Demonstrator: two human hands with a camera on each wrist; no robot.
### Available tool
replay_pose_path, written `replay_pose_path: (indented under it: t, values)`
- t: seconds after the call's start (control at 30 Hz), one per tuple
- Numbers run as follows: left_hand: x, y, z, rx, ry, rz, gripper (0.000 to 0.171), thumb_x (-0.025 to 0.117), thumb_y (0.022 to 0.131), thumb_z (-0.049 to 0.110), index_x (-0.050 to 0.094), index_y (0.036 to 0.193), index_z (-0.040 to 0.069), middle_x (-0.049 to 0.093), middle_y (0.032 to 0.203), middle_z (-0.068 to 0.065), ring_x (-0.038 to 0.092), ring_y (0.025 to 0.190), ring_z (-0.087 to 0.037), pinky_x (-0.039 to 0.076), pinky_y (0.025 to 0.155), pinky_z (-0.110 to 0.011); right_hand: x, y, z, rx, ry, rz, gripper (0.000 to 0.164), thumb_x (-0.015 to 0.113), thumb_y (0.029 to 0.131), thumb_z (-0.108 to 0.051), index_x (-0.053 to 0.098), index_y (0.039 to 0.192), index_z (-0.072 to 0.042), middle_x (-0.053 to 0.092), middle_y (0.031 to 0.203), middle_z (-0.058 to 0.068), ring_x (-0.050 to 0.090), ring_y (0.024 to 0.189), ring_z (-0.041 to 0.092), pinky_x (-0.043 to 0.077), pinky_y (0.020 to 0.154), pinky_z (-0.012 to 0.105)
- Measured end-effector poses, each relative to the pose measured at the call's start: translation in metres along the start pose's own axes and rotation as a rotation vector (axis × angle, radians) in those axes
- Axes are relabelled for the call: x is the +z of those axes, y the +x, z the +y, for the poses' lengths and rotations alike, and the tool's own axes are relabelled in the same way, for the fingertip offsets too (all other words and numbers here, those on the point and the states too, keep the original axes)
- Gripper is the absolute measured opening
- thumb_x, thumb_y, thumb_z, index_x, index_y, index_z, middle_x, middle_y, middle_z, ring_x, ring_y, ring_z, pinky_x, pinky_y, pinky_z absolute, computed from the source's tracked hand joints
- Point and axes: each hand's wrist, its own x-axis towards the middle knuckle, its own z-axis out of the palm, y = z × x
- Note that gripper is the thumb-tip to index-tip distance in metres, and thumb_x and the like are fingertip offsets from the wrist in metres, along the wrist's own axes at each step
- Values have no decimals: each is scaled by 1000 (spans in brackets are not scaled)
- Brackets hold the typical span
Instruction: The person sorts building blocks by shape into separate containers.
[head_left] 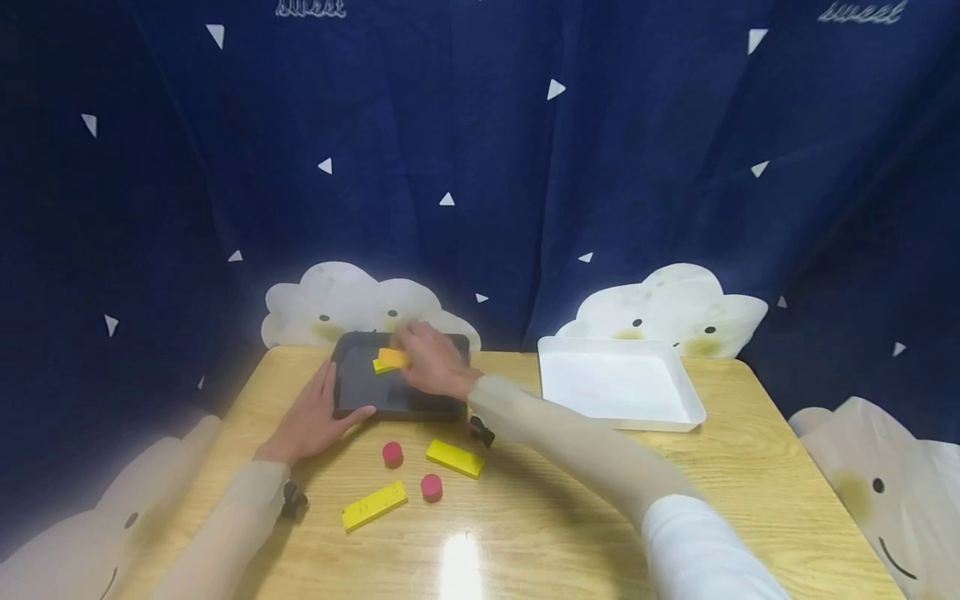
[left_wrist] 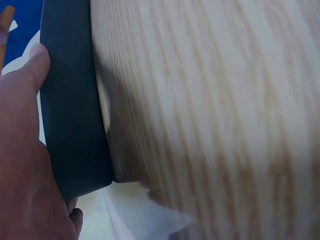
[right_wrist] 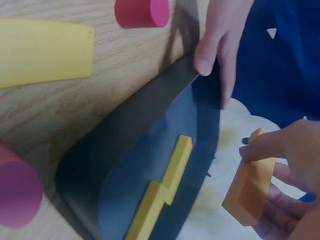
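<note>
My right hand [head_left: 431,358] holds an orange block [right_wrist: 250,192] between thumb and fingers, over the dark grey tray [head_left: 420,414]. Inside that tray, two yellow blocks [right_wrist: 176,167] lie end to end and slightly offset. At the tray's front left corner rests my left hand [head_left: 311,421], its fingers straight along the left wall and its thumb stretched along the front one. On the table in front of the tray are two yellow blocks, one nearer [head_left: 374,506] and one farther right [head_left: 455,459]. Two red cylinders [head_left: 392,454] stand close to them.
A white tray [head_left: 622,424] sits at the back right of the wooden table [head_left: 570,517]. Behind the table hangs a dark blue curtain [head_left: 480,167] with white triangles and cloud shapes. My right forearm [head_left: 585,450] crosses above the table's middle.
</note>
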Motion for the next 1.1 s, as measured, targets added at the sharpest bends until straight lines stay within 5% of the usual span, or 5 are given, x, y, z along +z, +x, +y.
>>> replay_pose_path:
  t: [0.73,1.1]
  values:
    - [2,1,-3,-9,-15,-5,125,61,96,76,5,167,-10,5,176,-32,14,160,-53,20,129,-66,56,20,7,96,-83,-127,39,80,91,-6,70,127,-13,66,119,3,61,108,19,57,89,30]
    - [3,2,-4,-14,-14,-3,125,60,96,76,5,167,-10,5,176,-32,14,161,-52,20,130,-64,66,23,4,67,-133,-129,35,79,91,-4,71,124,-11,68,113,5,63,104,20,57,88,30]
